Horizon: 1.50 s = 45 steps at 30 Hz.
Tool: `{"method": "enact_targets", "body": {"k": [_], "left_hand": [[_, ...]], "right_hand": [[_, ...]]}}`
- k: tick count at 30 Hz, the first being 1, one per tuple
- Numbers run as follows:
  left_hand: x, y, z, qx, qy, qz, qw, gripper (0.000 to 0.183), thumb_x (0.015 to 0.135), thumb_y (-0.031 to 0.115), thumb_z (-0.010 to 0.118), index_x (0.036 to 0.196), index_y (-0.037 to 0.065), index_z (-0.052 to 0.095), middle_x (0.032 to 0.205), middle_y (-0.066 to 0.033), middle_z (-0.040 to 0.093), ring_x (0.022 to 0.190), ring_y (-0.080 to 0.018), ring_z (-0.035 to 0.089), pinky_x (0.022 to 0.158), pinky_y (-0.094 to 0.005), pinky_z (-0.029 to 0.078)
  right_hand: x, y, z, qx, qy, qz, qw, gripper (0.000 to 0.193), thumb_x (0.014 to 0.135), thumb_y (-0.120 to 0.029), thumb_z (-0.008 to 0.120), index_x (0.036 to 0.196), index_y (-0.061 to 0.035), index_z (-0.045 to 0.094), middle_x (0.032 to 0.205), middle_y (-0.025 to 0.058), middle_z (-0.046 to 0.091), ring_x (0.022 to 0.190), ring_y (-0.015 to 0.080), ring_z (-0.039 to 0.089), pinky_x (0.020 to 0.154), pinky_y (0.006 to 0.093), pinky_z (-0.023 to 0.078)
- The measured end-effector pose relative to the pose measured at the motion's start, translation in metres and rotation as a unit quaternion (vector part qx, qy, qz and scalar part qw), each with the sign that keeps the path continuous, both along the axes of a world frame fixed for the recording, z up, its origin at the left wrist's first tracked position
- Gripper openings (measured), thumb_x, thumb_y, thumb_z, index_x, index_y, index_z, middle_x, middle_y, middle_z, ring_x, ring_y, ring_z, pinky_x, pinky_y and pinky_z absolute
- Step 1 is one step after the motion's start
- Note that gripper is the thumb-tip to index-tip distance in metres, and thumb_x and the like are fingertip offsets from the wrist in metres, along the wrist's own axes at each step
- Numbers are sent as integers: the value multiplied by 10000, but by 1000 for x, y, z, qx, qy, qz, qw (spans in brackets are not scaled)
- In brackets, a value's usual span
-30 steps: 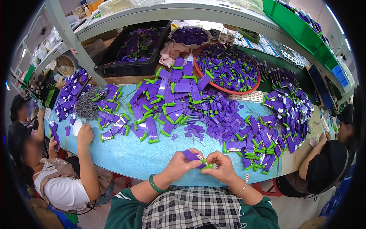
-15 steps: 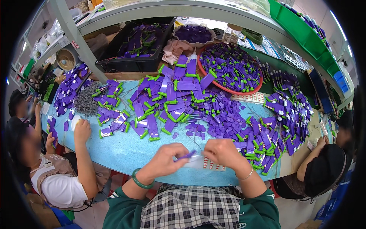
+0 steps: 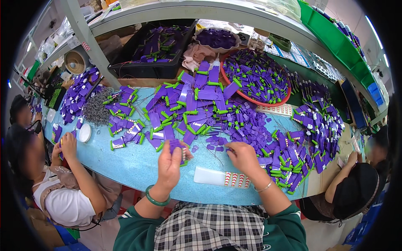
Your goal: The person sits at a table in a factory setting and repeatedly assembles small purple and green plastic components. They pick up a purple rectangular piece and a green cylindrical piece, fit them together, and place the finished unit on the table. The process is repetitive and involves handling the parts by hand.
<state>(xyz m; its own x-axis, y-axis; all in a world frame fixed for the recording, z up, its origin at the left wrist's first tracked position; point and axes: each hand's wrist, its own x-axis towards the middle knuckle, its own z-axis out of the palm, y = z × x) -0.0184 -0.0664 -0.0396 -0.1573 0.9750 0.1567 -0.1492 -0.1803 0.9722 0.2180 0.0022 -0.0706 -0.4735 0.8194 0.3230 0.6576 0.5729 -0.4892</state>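
My left hand [image 3: 169,165] is raised over the near middle of the blue table, its fingers closed round a flat purple plastic piece [image 3: 174,145]. A patterned strip shows along that piece, and a bit of green shows below it. My right hand [image 3: 244,158] is at the near edge of the small purple parts [image 3: 216,142], fingertips drawn together; what they pinch, if anything, is hidden. Thin dark wires lie beside those fingertips. Between my wrists a white backing strip with red chevron stickers [image 3: 222,177] lies flat on the table.
Purple pieces with green ends [image 3: 197,104] are heaped ahead, with more in a red basket [image 3: 289,94] and a black tray [image 3: 146,72]. Grey wire parts [image 3: 95,109] and a white round dish [image 3: 85,132] stand left. A shelf post [image 3: 90,46] rises far left. People sit on both sides.
My left hand has lifted the purple piece up and left, turning it upright. My right hand has moved off the sticker strip, slightly forward toward the small purple parts.
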Motion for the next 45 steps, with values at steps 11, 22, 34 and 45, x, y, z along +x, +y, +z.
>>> {"method": "enact_targets", "body": {"k": [11,22,34,45], "left_hand": [[62,-7,-24,-71,237,-254,935,112,914,109,499,967,14,523,786,-101,606,679,-168,593,650,-305,483],[66,-16,-21,19,328,-249,911,183,904,194,507,871,18,544,699,-149,596,647,-342,588,600,-417,448],[72,-13,-18,-96,236,-307,917,207,906,208,547,978,18,587,789,-106,657,707,-230,646,649,-352,498],[7,59,-31,-1,716,72,695,249,734,105,648,930,11,528,875,-147,585,813,-325,606,643,-388,521]], "right_hand": [[5,-56,22,-287,393,-13,873,60,779,-22,681,819,-15,637,990,66,596,760,72,549,577,181,452],[-1,-72,19,-196,299,-55,932,100,766,-50,687,762,-30,589,827,29,555,657,76,487,543,214,391],[22,-66,22,-217,236,-47,946,90,794,-65,685,782,-10,614,703,49,576,599,112,536,540,248,432],[157,-15,97,64,-152,-256,953,146,722,-84,695,849,-44,634,825,104,606,763,281,577,676,368,467]]}}
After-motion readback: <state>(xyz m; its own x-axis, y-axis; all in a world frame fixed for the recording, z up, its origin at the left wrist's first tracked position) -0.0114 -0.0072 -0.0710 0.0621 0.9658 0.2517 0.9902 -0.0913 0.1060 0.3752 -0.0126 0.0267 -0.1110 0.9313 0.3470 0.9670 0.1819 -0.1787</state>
